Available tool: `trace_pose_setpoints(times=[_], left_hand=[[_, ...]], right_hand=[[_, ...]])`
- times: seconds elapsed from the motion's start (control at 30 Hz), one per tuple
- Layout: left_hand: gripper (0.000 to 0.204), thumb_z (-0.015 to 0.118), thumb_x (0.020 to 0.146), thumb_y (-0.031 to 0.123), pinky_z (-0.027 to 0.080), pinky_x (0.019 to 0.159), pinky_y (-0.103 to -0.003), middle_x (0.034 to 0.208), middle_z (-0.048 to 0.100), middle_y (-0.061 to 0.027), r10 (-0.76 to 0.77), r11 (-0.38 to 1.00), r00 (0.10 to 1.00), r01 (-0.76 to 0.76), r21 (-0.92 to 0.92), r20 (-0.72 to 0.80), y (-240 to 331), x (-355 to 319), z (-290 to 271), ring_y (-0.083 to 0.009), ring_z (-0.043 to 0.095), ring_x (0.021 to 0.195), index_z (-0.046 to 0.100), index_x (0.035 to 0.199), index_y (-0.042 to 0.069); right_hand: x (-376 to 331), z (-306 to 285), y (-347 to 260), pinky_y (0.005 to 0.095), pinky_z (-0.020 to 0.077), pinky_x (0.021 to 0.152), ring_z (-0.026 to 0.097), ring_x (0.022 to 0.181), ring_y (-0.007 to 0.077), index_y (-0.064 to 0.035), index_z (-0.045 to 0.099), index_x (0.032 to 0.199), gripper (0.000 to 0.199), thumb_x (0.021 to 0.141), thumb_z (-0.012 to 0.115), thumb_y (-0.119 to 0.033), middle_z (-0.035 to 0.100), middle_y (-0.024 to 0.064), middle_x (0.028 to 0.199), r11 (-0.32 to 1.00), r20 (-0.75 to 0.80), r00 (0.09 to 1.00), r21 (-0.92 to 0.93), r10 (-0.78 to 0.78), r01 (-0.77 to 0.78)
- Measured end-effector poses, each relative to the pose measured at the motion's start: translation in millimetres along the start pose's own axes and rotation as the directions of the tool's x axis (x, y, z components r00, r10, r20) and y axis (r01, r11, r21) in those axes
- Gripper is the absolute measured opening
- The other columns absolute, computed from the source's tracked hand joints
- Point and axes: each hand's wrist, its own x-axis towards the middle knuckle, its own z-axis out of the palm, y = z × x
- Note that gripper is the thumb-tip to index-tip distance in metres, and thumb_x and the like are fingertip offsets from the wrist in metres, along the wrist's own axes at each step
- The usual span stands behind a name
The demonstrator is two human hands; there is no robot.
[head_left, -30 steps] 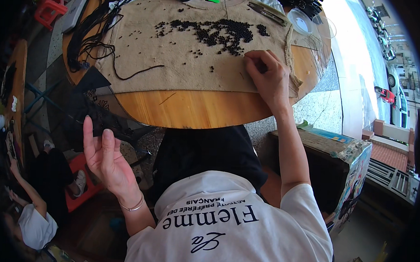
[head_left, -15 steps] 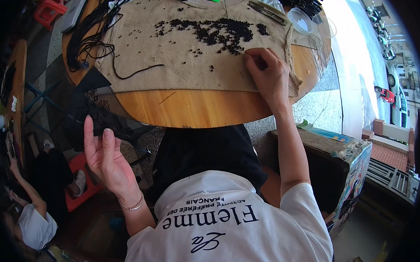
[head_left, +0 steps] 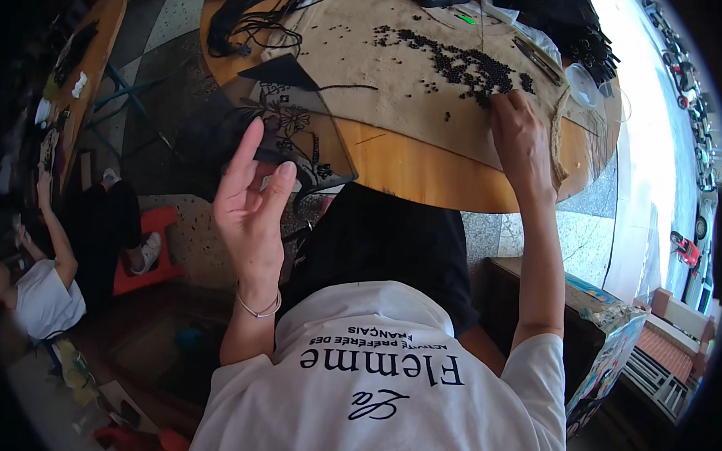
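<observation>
My left hand point(head_left: 253, 213) is raised at the table's near left, index finger and thumb upright, the other fingers curled. Against these fingers is a sheer black fabric piece point(head_left: 329, 135) with dark flower-like decoration; the exact grip is partly hidden. My right hand point(head_left: 524, 144) is over the beige cloth point(head_left: 390, 106), fingertips pinched together at the near right edge of a spread of small black beads point(head_left: 464, 69). What lies between those fingertips is too small to make out. A black cord point(head_left: 347, 86) extends beyond the fabric onto the cloth.
The beige cloth covers much of a rounded wooden table point(head_left: 427, 176). Black cords point(head_left: 253, 19) lie at its far left. Tweezers point(head_left: 537, 57) and a clear round dish point(head_left: 582, 84) are far right. A box point(head_left: 607, 317) stands right; another person point(head_left: 48, 292) sits left.
The view has shifted, so the table sits further right. My left hand has risen with the sheer fabric, now overlapping the table's edge. My right fingertips have moved in against the beads.
</observation>
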Motion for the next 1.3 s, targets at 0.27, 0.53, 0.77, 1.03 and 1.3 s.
trace_pose_setpoints(times=[0.27, 0.53, 0.77, 1.03, 1.3], left_hand=[[0.050, 0.062, 0.083, -0.004, 0.048, 0.068, -0.016, 0.088, 0.059, -0.0017, 0.073, 0.997, 0.993, -0.072, -0.013, 0.091, 14, -14, 7, -0.0042, 0.054, 0.078, 0.047, 0.130, 0.001], [0.051, 0.060, 0.084, -0.006, 0.050, 0.070, -0.018, 0.089, 0.059, -0.0028, 0.168, 0.985, 0.969, -0.174, 0.014, 0.184, 31, -40, 31, -0.0047, 0.055, 0.078, 0.045, 0.132, 0.002], [0.051, 0.059, 0.084, -0.006, 0.050, 0.072, -0.019, 0.089, 0.059, -0.0020, 0.247, 0.968, 0.954, -0.235, -0.087, 0.171, 41, -53, 36, -0.0054, 0.056, 0.079, 0.045, 0.132, 0.003], [0.050, 0.059, 0.084, -0.006, 0.050, 0.072, -0.020, 0.090, 0.059, -0.0017, 0.324, 0.946, 0.934, -0.320, -0.047, 0.154, 33, -56, 40, -0.0052, 0.056, 0.079, 0.047, 0.132, 0.004], [0.051, 0.060, 0.082, -0.007, 0.049, 0.070, -0.020, 0.090, 0.059, -0.0007, 0.533, 0.798, 0.809, -0.578, 0.170, 0.247, 27, -57, 38, -0.0048, 0.057, 0.077, 0.050, 0.130, 0.007]], right_hand=[[-21, -64, -71, 0.0255, 0.0446, 0.060, 0.058, 0.069, 0.0121, -0.0018, 0.061, 0.100, 0.013, 0.089, 0.057, -0.007, 0.059, 0.0041, 0.084, 0.780, -0.013, 0.915, 0.528, 0.402, -0.335], [-50, -72, -185, 0.0227, 0.0446, 0.057, 0.057, 0.064, 0.0111, -0.0016, 0.065, 0.094, 0.014, 0.080, 0.065, 0.001, 0.057, 0.0052, 0.077, 0.681, -0.171, 0.982, 0.729, 0.079, 0.072], [-55, -84, -190, 0.0235, 0.0452, 0.055, 0.056, 0.060, 0.0127, -0.0018, 0.065, 0.095, 0.016, 0.079, 0.066, 0.000, 0.057, 0.0061, 0.074, 0.690, -0.256, 0.957, 0.718, 0.139, 0.092], [-57, -88, -187, 0.0225, 0.0451, 0.055, 0.057, 0.060, 0.0108, -0.0010, 0.066, 0.093, 0.015, 0.078, 0.066, 0.001, 0.058, 0.0057, 0.075, 0.640, -0.223, 0.958, 0.766, 0.180, 0.058], [-53, -82, -180, 0.0225, 0.0465, 0.058, 0.057, 0.065, 0.0086, 0.0002, 0.058, 0.103, 0.025, 0.080, 0.068, -0.004, 0.060, 0.0031, 0.080, 0.402, -0.079, 0.954, 0.914, 0.289, -0.046]])
